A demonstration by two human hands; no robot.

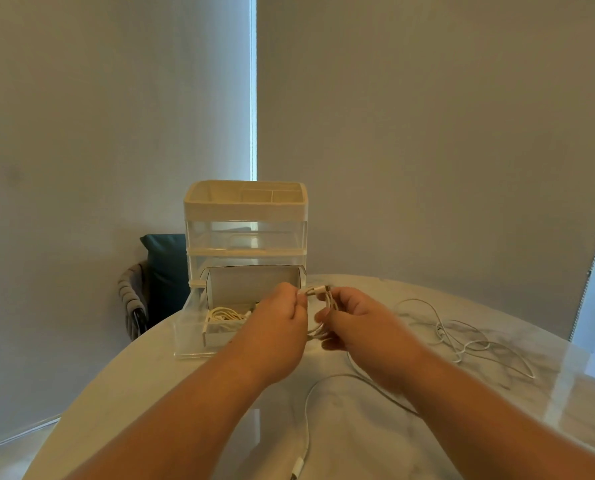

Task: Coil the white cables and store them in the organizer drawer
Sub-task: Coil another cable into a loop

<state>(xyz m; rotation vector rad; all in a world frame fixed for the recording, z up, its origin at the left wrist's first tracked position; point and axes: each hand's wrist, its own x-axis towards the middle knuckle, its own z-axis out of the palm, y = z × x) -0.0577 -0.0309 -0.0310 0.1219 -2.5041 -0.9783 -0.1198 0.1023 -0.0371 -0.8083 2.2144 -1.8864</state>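
Both hands meet above the table in front of the organizer [246, 216]. My right hand [355, 317] grips a white cable coil [327, 303] of several loops. My left hand [278, 313] pinches the coil's end near its connector. The organizer's bottom drawer [185, 336] is pulled out, and inside it a white box holds a coiled cable [225, 313]. A loose white cable [462, 337] lies tangled on the table to the right. Another loose cable [308, 420] runs toward the near edge under my forearms.
The organizer is clear plastic with cream trim and a divided top tray, standing at the far edge of the round marble table [549, 393]. Behind it on the left stands a chair [140, 299] with a dark cushion. Grey blinds fill the background.
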